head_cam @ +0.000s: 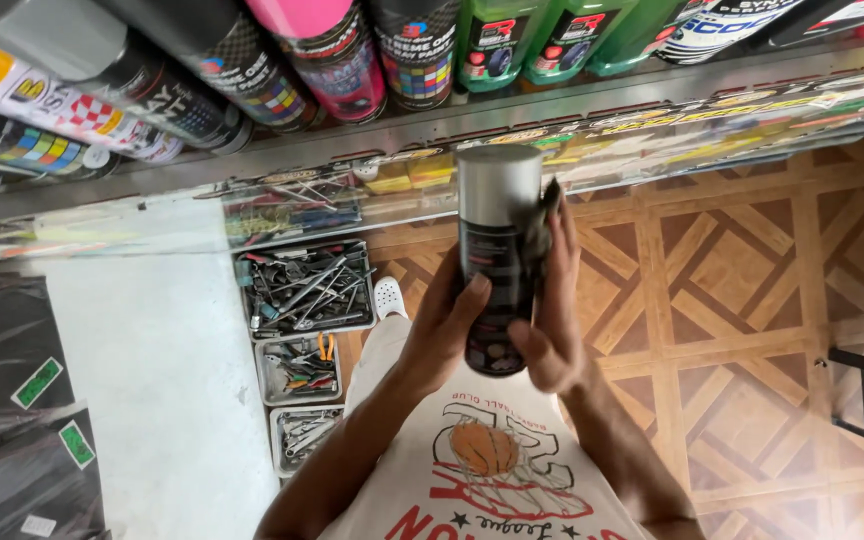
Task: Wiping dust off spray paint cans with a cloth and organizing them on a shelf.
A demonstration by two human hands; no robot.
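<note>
Spray can (497,255): black body, silver cap, held upright in front of the chest, both hands on it. Left hand (444,330) fingers wrapped round the lower body from the left, thumb (469,298) across the label. Right hand (554,320) fingers closed round the right side, and a dark cloth (542,225) is pressed between those fingers and the can up near the cap. To do it well, I'd say: let the left fingers do the holding low down, keep the right fingers flat on the cloth, keep the can vertical, and stay clear of the cap so it doesn't pop. Left of the left fingers, below on the floor by the white desk (152,370), three open trays: far one (304,288) packed with wrenches and long metal tools, middle one (299,368) with pliers with coloured handles and small bits, near one (304,432) with a few metal tools, can't tell which. Beyond the fingertips, a glass shelf (372,195) holding small packets, and above it a rack of lying spray cans (332,55) in pink, green, black.
</note>
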